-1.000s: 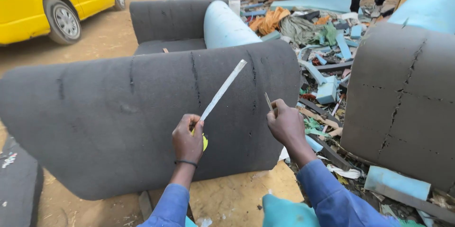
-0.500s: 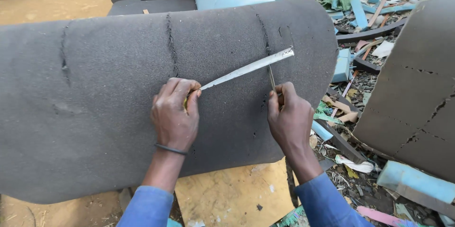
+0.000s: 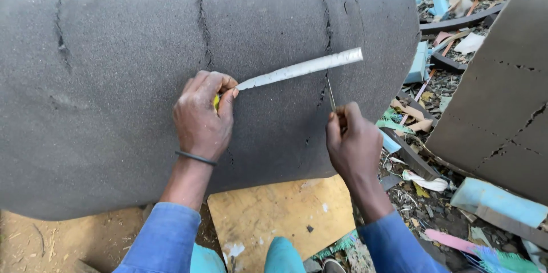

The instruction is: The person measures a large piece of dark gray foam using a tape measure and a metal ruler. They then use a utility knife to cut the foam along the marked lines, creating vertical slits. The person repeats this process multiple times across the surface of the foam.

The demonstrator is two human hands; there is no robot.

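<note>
The grey foam slab (image 3: pixel 142 79) stands curved over a frame and fills most of the view; all positions below are given relative to it.

Left hand (image 3: pixel 201 116): clenched around a yellow-cased tape measure (image 3: pixel 216 102), pressed against the face of the slab near its middle. The white tape blade (image 3: pixel 299 69) runs from this hand up and to the right across the slab face, ending near the slab's right-hand seam.

Right hand (image 3: pixel 353 144): at the lower right part of the slab, pinching a thin pointed marking tool (image 3: pixel 331 95). The tool's tip touches the foam just below the blade. Whether it is a pencil or a scriber cannot be told.

A plywood board (image 3: pixel 279 216) lies below the slab's lower edge. Foam offcuts and scrap (image 3: pixel 434 130) lie on the ground to the right of the slab.

Risks, as judged from this position:
- The blade is unsupported at its far end; it may sag or lift off the soft foam, giving a false reading.
- Foam yields under pressure; the tip may drag or tear the face and misplace the mark.
- The left hand may slip and shift the blade.
</note>
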